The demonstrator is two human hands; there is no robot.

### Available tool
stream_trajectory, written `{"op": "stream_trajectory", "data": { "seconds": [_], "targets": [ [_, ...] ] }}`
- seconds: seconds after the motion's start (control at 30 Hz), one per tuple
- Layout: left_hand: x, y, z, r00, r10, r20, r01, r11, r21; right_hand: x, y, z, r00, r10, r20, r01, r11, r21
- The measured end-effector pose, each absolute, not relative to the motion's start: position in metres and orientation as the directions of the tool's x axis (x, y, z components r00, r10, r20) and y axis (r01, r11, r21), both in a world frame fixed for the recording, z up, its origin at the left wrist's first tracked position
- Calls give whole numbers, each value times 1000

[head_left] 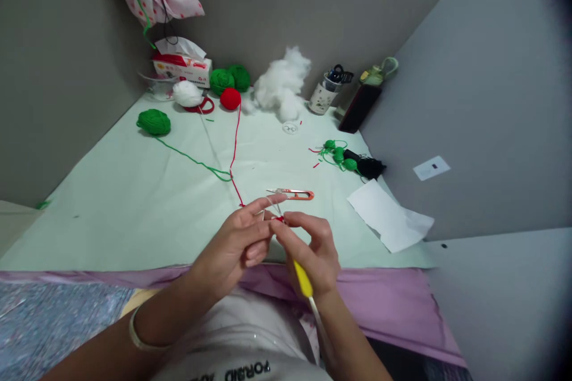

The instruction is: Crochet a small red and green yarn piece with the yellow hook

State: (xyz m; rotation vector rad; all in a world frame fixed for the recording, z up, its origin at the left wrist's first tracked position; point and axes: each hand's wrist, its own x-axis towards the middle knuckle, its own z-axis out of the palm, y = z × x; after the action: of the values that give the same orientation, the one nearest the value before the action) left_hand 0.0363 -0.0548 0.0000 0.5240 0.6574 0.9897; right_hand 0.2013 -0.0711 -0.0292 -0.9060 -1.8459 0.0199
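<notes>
My left hand [243, 241] pinches a strand of red yarn [235, 148] and a tiny red piece of crochet work at its fingertips, index finger stretched out. My right hand [313, 250] is closed round a crochet hook with a yellow handle [302, 278], its tip meeting the red work between both hands. The red yarn runs back over the pale green table [111, 202] to a red yarn ball [230, 98]. Orange thread snips [295, 194] lie just beyond my fingers.
At the back lie green yarn balls [154, 121], a white yarn ball [187, 93], a tissue box [182, 66], white stuffing [282, 86] and a cup with scissors [325, 93]. Small green crocheted pieces [339, 154] and white paper [388, 217] sit on the right. Grey walls enclose the table.
</notes>
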Motion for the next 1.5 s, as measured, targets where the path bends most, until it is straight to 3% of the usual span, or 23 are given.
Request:
{"op": "stream_trajectory", "data": {
  "seconds": [0.13, 0.2, 0.3, 0.4, 0.5, 0.57, 0.67, 0.73, 0.8, 0.9, 1.13, 1.33, 1.5],
  "targets": [
    [32, -50, 2, 321, 907, -273, -612, 418, 671, 199, -64, -22, 78, 764, 640, 187, 620, -762],
    [33, -50, 2, 303, 925, -230, -591, 372, 716, 195, -60, -19, 113, 831, 544, 24, 545, -838],
    [37, -53, -1, 333, 925, -181, -530, 343, 776, 189, -58, -20, 96, 843, 529, 36, 528, -848],
    [40, -55, -6, 280, 945, -171, -499, 296, 815, 189, -61, -24, 63, 799, 597, 212, 574, -791],
    [39, -52, -8, 273, 942, -193, -553, 318, 770, 194, -66, -27, -91, 688, 720, 431, 679, -595],
    [37, -50, -8, 337, 910, -243, -598, 406, 691, 198, -66, -27, -113, 669, 734, 441, 696, -567],
    [34, -47, -4, 379, 879, -290, -632, 475, 612, 201, -63, -23, 73, 783, 618, 201, 595, -778],
    [34, -47, -2, 343, 902, -263, -641, 429, 636, 200, -60, -21, 146, 862, 485, -34, 495, -868],
    [36, -49, -1, 307, 929, -206, -625, 360, 693, 197, -59, -21, 122, 902, 415, -151, 430, -890],
    [40, -53, -3, 307, 938, -161, -572, 317, 756, 195, -59, -23, 83, 921, 382, -142, 390, -910],
    [38, -54, -6, 301, 942, -150, -527, 295, 797, 200, -56, -13, 37, 970, 241, -354, 238, -905],
    [33, -56, -6, 274, 953, -126, -487, 251, 836, 203, -56, -10, -1, 960, 278, -310, 265, -913],
    [35, -57, -4, 187, 976, -114, -411, 183, 893, 206, -67, -11, -1, 870, 493, 51, 492, -869]
  ]
}}
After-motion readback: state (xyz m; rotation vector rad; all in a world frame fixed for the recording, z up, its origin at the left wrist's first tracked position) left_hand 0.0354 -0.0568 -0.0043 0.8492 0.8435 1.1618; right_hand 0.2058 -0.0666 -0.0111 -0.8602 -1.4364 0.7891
